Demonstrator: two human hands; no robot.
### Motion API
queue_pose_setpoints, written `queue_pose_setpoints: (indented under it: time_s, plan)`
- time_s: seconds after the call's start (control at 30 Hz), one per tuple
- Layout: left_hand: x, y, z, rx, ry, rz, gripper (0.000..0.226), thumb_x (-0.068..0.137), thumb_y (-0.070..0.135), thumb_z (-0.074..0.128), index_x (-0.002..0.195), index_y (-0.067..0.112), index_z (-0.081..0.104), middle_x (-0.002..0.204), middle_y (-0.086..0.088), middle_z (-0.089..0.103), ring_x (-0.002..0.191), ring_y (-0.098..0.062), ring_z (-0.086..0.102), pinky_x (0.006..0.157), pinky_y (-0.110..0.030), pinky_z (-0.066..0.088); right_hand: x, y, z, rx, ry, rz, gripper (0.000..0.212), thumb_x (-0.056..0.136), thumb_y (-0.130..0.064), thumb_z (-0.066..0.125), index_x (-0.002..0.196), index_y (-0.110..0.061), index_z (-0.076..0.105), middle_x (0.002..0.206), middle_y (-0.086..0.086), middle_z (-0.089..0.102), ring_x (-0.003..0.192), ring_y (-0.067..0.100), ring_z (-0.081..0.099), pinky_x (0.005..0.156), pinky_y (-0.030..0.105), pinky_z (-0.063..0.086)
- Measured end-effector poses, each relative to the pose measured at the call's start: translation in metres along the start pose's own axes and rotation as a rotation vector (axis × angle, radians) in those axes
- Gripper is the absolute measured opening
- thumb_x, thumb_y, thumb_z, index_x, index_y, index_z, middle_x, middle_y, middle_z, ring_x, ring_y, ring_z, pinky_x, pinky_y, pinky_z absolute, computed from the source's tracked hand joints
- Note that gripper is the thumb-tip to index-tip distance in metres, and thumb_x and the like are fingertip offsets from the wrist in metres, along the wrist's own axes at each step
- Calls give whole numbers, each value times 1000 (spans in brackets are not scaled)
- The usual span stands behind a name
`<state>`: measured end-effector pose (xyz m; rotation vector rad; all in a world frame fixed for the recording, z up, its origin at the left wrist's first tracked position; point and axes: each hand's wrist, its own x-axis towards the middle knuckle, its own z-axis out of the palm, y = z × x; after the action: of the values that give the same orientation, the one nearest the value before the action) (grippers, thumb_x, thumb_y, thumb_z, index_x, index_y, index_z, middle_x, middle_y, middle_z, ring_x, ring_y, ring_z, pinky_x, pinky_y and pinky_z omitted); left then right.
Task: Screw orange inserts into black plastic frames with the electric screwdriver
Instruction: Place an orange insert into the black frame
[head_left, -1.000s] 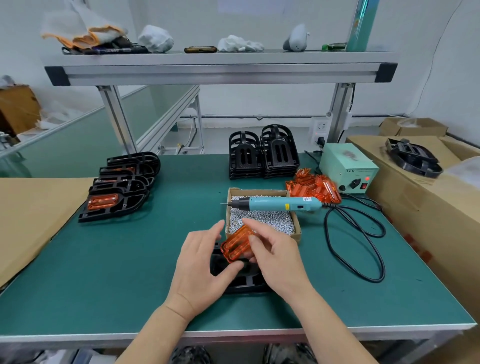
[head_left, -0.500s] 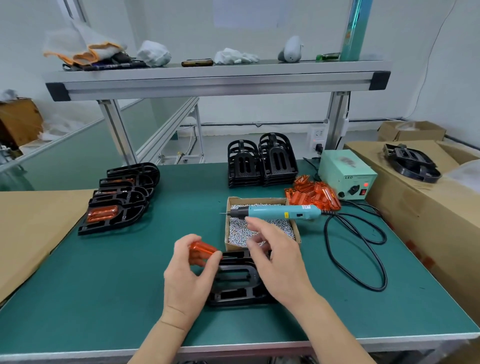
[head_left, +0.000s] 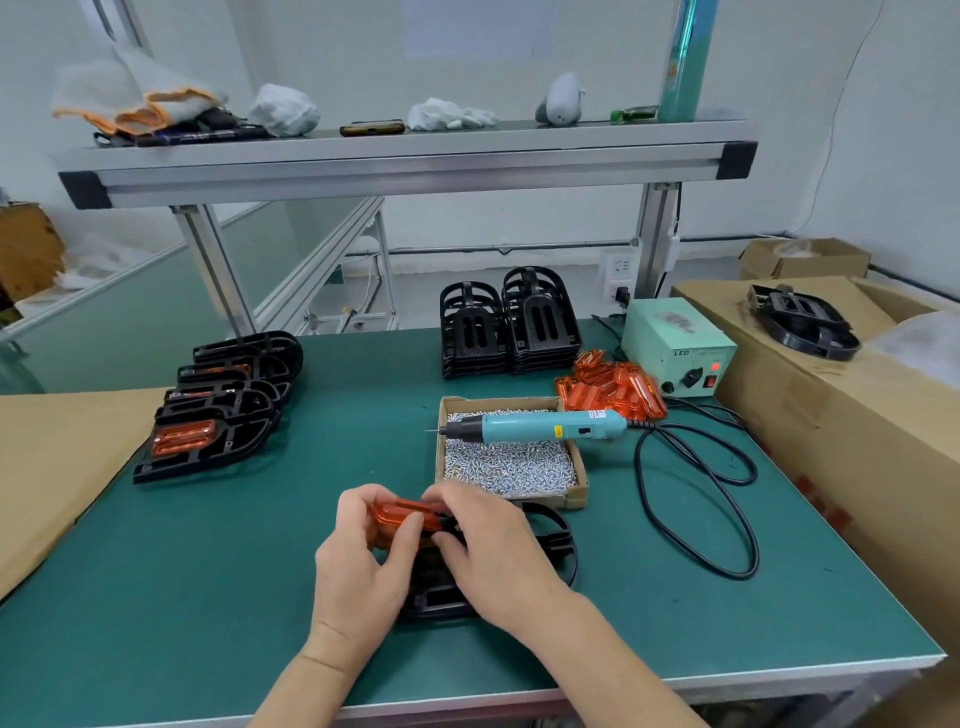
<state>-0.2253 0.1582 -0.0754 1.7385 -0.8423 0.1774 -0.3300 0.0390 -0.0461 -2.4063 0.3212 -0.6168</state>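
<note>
**Orange insert (head_left: 400, 514) held over black frame (head_left: 551, 540), not yet seated**

The left hand (head_left: 363, 566) pinched the insert's left end and the right hand (head_left: 493, 551) gripped its right end. Fitting looked to be the step in hand. Next came reaching right for the screwdriver (head_left: 540, 427), which lay idle across the box of screws (head_left: 581, 488).

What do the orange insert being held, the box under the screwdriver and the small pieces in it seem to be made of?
Orange insert: translucent plastic, glossy; light shows through it and it shines. Box: brown cardboard, matt, with a raw rim. Small pieces: probably metal screws, silvery and glinting.
</note>
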Motion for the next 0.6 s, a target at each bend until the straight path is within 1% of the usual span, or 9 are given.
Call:
queue_pose_setpoints:
  time_s: [0.07,0.2,0.27,0.33,0.37,0.43,0.5,0.53,0.6]
  plan:
    - [1,2,-1,-28,-23,9,37,86,21,74,100,43,49,89,18,69,75,-6,68,71,-17,52,1,1,-1,-23,4,-10,23,95,-11,57,117,-17,60,112,-1,65,104,20,58,94,39,46]
    - [0,6,-4,50,-33,68,27,86,29,60,107,44,52,88,18,66,75,-5,63,70,-4,43,2,3,-6,-22,97,20,21,101,-16,52,117,-17,65,111,-1,68,103,20,60,95,37,47]
    - [2,7,-6,110,3,104,17,91,34,54,106,35,63,84,15,65,75,-6,61,73,-10,45,1,3,-12,14,141,43,20,102,-17,53,114,-18,68,109,-4,69,101,15,61,95,32,47]
    - [2,8,-6,168,15,130,27,93,36,51,100,20,71,84,11,63,77,-7,59,75,-15,45,0,3,-16,64,165,90,18,102,-19,53,112,-22,67,102,-9,70,95,9,61,91,28,47]
    - [3,7,-5,184,14,132,27,93,33,53,99,16,72,83,9,62,78,-6,59,76,-12,44,-1,3,-18,89,166,123,16,101,-21,54,112,-25,65,97,-11,69,90,6,60,86,26,47]
    - [2,8,-3,155,7,98,15,92,19,64,104,13,72,84,8,65,79,-3,60,77,-5,42,-2,2,-17,124,164,172,12,101,-23,54,111,-29,57,83,-11,65,76,5,56,74,25,44]
    - [1,9,-3,98,-16,48,23,88,4,69,107,17,70,80,8,67,74,-4,62,74,-6,45,-3,1,-15,143,170,188,9,101,-23,54,106,-31,53,73,-9,60,66,4,52,66,23,38]
    - [1,9,-3,91,-32,39,25,87,1,69,104,21,69,79,9,68,71,-6,62,72,-9,47,-3,0,-15,145,166,189,9,101,-22,54,103,-31,52,71,-9,58,65,5,51,64,23,38]
    - [2,8,-4,87,-53,20,25,88,1,68,93,26,68,78,12,69,68,-7,63,70,-12,49,-3,-2,-15,139,139,172,8,100,-21,56,98,-28,55,79,-9,60,71,6,54,68,25,44]
